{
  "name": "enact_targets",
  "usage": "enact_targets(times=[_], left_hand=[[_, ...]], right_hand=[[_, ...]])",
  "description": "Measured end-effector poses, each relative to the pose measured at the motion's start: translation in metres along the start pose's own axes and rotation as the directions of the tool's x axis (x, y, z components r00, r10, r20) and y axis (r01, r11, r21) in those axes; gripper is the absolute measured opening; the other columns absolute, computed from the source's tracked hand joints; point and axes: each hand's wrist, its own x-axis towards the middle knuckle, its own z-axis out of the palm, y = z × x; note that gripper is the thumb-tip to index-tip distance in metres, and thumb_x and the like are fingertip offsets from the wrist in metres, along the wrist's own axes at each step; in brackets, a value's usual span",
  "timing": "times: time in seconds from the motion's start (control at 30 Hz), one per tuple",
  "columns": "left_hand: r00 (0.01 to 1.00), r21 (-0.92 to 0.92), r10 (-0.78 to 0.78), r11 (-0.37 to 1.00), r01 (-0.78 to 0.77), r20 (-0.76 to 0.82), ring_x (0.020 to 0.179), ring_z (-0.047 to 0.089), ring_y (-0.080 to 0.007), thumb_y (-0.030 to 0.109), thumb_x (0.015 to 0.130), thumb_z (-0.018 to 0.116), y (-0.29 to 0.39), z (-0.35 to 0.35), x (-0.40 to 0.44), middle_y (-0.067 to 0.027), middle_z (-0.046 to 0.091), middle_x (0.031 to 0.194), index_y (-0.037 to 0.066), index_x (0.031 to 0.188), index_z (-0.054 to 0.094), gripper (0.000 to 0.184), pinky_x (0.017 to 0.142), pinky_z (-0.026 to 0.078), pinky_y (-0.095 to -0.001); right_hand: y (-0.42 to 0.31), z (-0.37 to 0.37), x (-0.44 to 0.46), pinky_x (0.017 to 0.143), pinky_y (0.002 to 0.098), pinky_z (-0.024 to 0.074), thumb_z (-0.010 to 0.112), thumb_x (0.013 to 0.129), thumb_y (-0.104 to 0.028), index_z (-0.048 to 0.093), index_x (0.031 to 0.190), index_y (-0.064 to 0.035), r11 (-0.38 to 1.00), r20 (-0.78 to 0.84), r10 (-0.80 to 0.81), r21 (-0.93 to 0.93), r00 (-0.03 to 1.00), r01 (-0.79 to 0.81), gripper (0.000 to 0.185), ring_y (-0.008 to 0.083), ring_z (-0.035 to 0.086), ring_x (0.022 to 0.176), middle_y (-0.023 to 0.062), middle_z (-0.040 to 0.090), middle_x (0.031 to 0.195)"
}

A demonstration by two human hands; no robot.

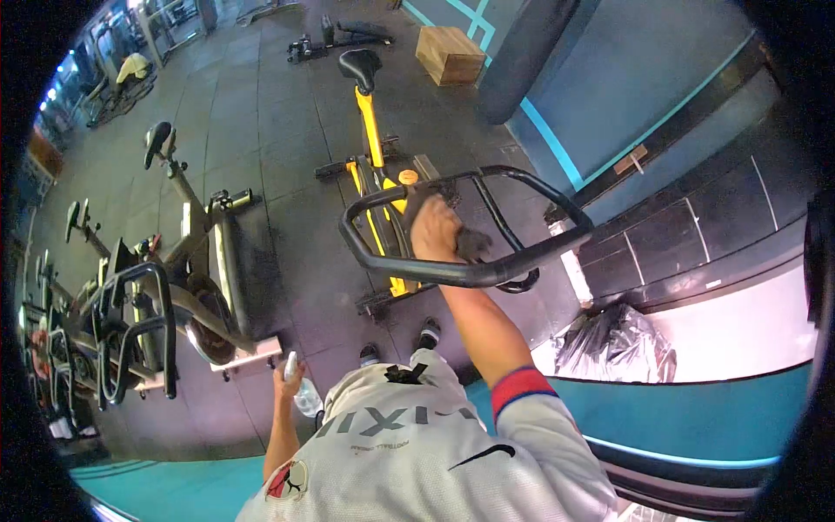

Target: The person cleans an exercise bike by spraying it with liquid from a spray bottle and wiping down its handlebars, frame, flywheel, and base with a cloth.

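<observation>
My left hand (285, 383) hangs low at my left side, closed around the neck of a clear spray bottle (307, 399) with a white top. My right hand (437, 228) reaches forward over the yellow exercise bike (371, 130), inside the loop of its black handlebar (470, 275). Bunched under and around the right hand is a dark cloth (474, 244), showing on both sides of the fingers. The fingers bend down over it and are partly hidden. An orange knob (407, 177) sits just beyond the hand.
More exercise bikes (193, 235) stand in a row on the left. A wooden box (450, 55) is by the dark pillar (522, 61) ahead. To the right lies a black plastic bag (616, 344) below the wall. A person (133, 70) is far off at upper left.
</observation>
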Motion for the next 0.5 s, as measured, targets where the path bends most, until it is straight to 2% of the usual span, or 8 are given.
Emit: enact_targets(times=[0.03, 0.1, 0.13, 0.27, 0.33, 0.4, 0.43, 0.5], left_hand=[[1.000, 0.104, 0.021, 0.994, -0.020, -0.014, 0.061, 0.051, -0.0095, 0.019, 0.082, 0.074, 0.028, 0.000, -0.008, -0.0009, 0.059, 0.066, 0.004, 0.082, 0.065, 0.018, 0.053, 0.044, -0.0302], [0.990, 0.115, 0.119, 0.987, -0.111, -0.069, 0.061, 0.052, -0.0091, 0.017, 0.081, 0.074, 0.037, 0.002, -0.020, -0.0004, 0.059, 0.067, 0.004, 0.084, 0.065, 0.016, 0.053, 0.044, -0.0297], [0.982, 0.121, 0.167, 0.980, -0.156, -0.092, 0.061, 0.052, -0.0089, 0.015, 0.081, 0.074, 0.039, -0.003, -0.026, -0.0001, 0.059, 0.067, 0.004, 0.084, 0.065, 0.015, 0.053, 0.044, -0.0295], [0.995, -0.156, -0.077, 0.986, 0.067, -0.065, 0.071, 0.062, -0.0151, 0.003, 0.083, 0.070, 0.013, -0.015, -0.047, -0.0059, 0.064, 0.080, 0.000, 0.097, 0.064, 0.016, 0.064, 0.053, -0.0276], [0.958, -0.201, -0.268, 0.949, 0.243, -0.104, 0.081, 0.064, -0.0194, -0.003, 0.084, 0.066, 0.015, -0.014, -0.059, -0.0104, 0.063, 0.091, -0.004, 0.106, 0.059, 0.024, 0.072, 0.056, -0.0298], [0.909, -0.226, -0.403, 0.900, 0.372, -0.108, 0.084, 0.064, -0.0198, -0.003, 0.084, 0.066, 0.006, -0.025, -0.066, -0.0111, 0.062, 0.093, -0.004, 0.110, 0.057, 0.027, 0.073, 0.056, -0.0307], [0.917, -0.234, -0.376, 0.911, 0.341, -0.130, 0.083, 0.064, -0.0198, -0.003, 0.084, 0.066, -0.027, -0.030, -0.066, -0.0108, 0.062, 0.092, -0.004, 0.109, 0.058, 0.026, 0.073, 0.056, -0.0305], [0.915, -0.299, -0.395, 0.885, 0.356, -0.081, 0.082, 0.064, -0.0187, -0.002, 0.085, 0.066, -0.026, -0.033, -0.065, -0.0105, 0.063, 0.091, -0.003, 0.109, 0.058, 0.026, 0.073, 0.056, -0.0299]], right_hand=[[-0.005, 0.002, 0.007, 0.068, 0.0383, 0.0526, 0.046, 0.088, -0.012, 0.053, 0.122, 0.0077, 1.000, -0.001, 0.005, -0.030, 1.000, -0.005, 0.040, 0.0264, 0.064, 0.082, 0.0134, 0.062, 0.095], [-0.014, 0.001, 0.016, 0.068, 0.0365, 0.0527, 0.046, 0.088, -0.012, 0.053, 0.122, 0.0071, 0.996, -0.006, 0.013, -0.085, 1.000, -0.013, 0.040, 0.0265, 0.063, 0.082, 0.0145, 0.062, 0.095], [-0.009, -0.002, 0.011, 0.068, 0.0372, 0.0524, 0.047, 0.087, -0.012, 0.053, 0.123, 0.0068, 0.997, 0.004, -0.054, -0.055, 0.999, 0.054, 0.041, 0.0262, 0.063, 0.081, 0.0142, 0.062, 0.095], [0.056, -0.088, -0.047, 0.076, 0.0421, 0.0498, 0.049, 0.084, -0.012, 0.052, 0.126, 0.0065, 0.962, 0.119, -0.270, -0.008, 0.956, 0.272, 0.046, 0.0271, 0.060, 0.084, 0.0164, 0.061, 0.101], [0.082, -0.113, -0.087, 0.086, 0.0430, 0.0469, 0.051, 0.082, -0.009, 0.051, 0.128, 0.0059, 0.960, -0.026, -0.281, 0.008, 0.959, 0.281, 0.049, 0.0298, 0.059, 0.096, 0.0209, 0.060, 0.109], [0.107, -0.143, -0.117, 0.095, 0.0431, 0.0429, 0.052, 0.082, -0.006, 0.050, 0.129, 0.0052, 0.974, -0.107, -0.203, 0.083, 0.973, 0.212, 0.048, 0.0336, 0.056, 0.109, 0.0242, 0.058, 0.117], [0.112, -0.149, -0.128, 0.097, 0.0441, 0.0423, 0.052, 0.084, -0.006, 0.050, 0.129, 0.0044, 0.962, -0.160, -0.069, 0.252, 0.985, 0.109, 0.046, 0.0345, 0.055, 0.110, 0.0228, 0.058, 0.118], [0.120, -0.158, -0.158, 0.100, 0.0461, 0.0410, 0.053, 0.087, -0.006, 0.051, 0.129, 0.0028, 0.815, -0.192, 0.232, 0.573, 0.953, -0.083, 0.043, 0.0364, 0.055, 0.113, 0.0202, 0.058, 0.121]])
